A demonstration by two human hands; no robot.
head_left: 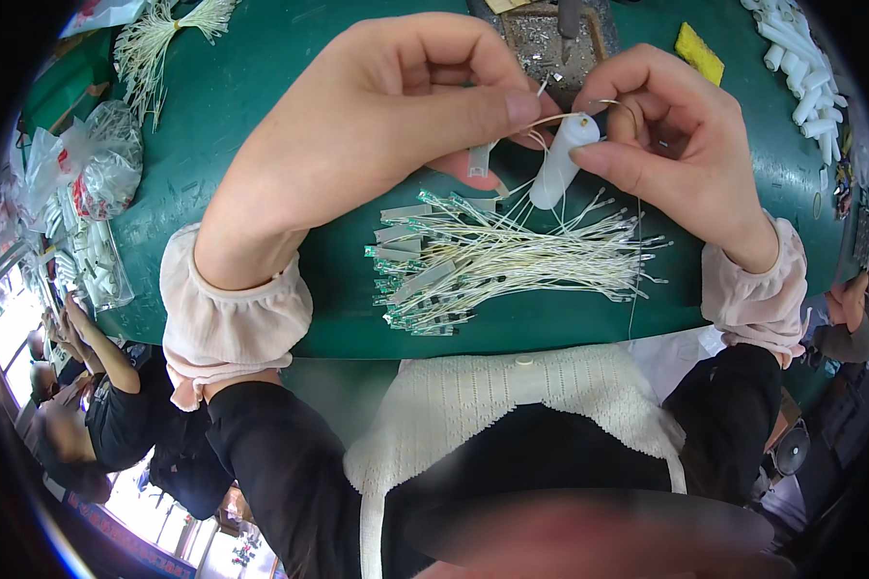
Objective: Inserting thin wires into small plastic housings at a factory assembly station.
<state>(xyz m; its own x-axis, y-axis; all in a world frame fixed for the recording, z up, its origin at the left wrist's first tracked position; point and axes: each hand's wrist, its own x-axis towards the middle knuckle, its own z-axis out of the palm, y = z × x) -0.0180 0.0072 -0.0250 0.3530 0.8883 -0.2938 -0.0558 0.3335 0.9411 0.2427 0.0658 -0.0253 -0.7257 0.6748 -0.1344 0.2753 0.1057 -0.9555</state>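
Note:
My left hand pinches a thin wire between thumb and forefinger. A small pale rectangular piece hangs beneath its fingers. Closed on a white plastic cylinder, my right hand has its thumb against the side. The cylinder is tilted, and the wire runs to its upper end. A fine strand loops by the right fingers. Below both hands lies a heap of white wires with small green boards and grey tabs at the left end.
A metal tray with scraps and a tool sits on the green table beyond my hands. A yellow sponge lies right of it, then white tubes. At left are a tied wire bundle, plastic bags and a co-worker.

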